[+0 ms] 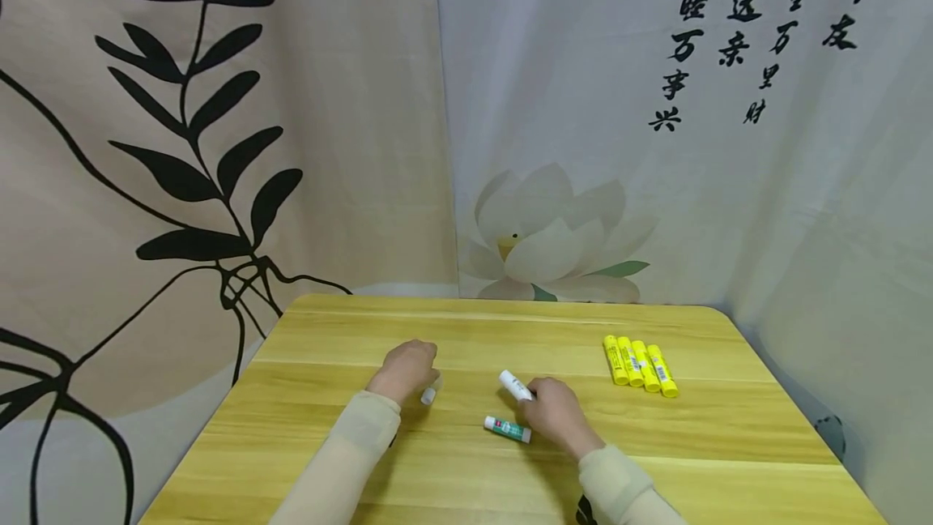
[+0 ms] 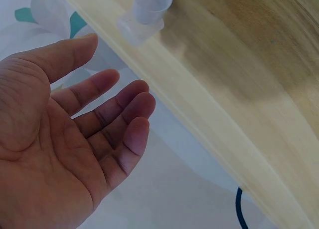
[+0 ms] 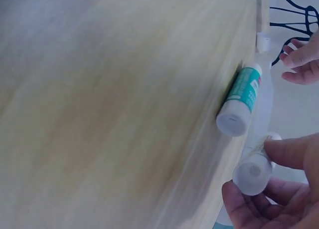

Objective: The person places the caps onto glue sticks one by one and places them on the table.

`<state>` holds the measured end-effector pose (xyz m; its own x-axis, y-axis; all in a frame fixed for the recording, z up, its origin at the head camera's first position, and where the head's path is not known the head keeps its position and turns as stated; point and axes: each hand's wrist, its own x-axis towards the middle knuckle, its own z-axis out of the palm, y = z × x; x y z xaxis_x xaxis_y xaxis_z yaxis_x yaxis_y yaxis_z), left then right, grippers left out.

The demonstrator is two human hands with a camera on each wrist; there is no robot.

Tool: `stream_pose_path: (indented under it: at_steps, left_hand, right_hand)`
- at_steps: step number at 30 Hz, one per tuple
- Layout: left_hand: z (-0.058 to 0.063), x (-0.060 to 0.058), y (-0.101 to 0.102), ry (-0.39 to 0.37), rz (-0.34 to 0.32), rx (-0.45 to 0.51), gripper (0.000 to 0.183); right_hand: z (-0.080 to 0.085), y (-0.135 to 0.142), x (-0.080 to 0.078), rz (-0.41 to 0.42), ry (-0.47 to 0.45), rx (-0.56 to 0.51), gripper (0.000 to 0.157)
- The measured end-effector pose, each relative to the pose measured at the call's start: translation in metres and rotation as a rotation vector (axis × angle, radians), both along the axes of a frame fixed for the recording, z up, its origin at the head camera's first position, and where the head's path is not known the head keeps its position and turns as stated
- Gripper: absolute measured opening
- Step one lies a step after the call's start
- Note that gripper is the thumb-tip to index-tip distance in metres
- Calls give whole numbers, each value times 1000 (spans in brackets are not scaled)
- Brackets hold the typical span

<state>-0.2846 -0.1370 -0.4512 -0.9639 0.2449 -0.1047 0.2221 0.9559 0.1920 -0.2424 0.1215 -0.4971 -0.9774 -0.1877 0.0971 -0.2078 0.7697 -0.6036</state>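
Observation:
In the head view my left hand (image 1: 408,371) is over the left part of the table, right beside a small white cap-like piece (image 1: 428,395). The left wrist view shows this hand (image 2: 84,124) with loosely bent fingers and nothing in its palm; the whitish piece (image 2: 147,14), partly translucent, stands on the wood past the thumb. My right hand (image 1: 557,411) pinches a white glue stick (image 1: 514,385) between thumb and fingers, its round end toward the right wrist camera. Close to that hand lies a glue stick with a green label (image 1: 508,429) and white ends, on its side.
Several yellow glue sticks (image 1: 640,366) lie side by side at the table's right. The wooden table (image 1: 350,330) ends at a back edge against printed curtains (image 1: 364,144).

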Motion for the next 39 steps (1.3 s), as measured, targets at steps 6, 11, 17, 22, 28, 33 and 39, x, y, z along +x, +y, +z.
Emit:
stream_pose_path:
  at_steps: [6,11,17,22,28,33,39]
  left_hand:
    - [-4,-3,1,0,-5,5,18]
    - [-8,-5,2,-9,-3,28,24]
    - [-13,-5,2,-4,-6,28,20]
    - [-16,-5,2,-9,-14,21,15]
    - [-16,-7,3,-31,-4,16,15]
    - [-17,-8,5,-47,2,19,17]
    - [-17,-8,6,-37,-14,17,12]
  right_hand:
    - [0,4,4,-31,22,1,12]
    - [0,7,8,-66,8,12,18]
    - [3,9,14,-76,8,11,22]
    - [5,7,19,-72,22,-3,22]
    - [6,5,22,-69,62,0,21]
    - [9,6,23,-77,67,-8,22]
    - [12,8,26,-85,54,-30,24]
